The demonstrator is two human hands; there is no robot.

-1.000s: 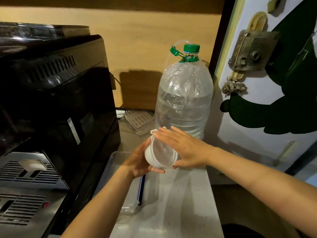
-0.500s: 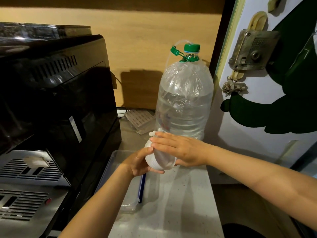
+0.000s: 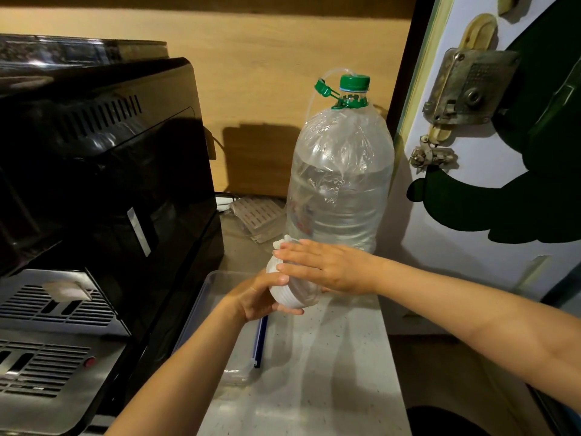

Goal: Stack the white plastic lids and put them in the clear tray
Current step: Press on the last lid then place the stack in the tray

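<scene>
Left hand (image 3: 256, 295) cups the lid stack (image 3: 290, 298) beneath; right hand (image 3: 327, 269) presses flat atop.

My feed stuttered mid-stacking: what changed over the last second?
The right hand slid left, flat across the stack of lids, which the left hand tipped so its ribbed side shows. Nothing was let go. The clear tray and water bottle stayed put.

A narrow, pale speckled counter (image 3: 330, 372), well filled.
A black machine (image 3: 110, 184) stands at its left, a big green-capped water bottle (image 3: 342, 190) at the back; a clear tray (image 3: 217, 275) lies just beside the machine, a grey slatted packet (image 3: 257, 212) behind it.
</scene>
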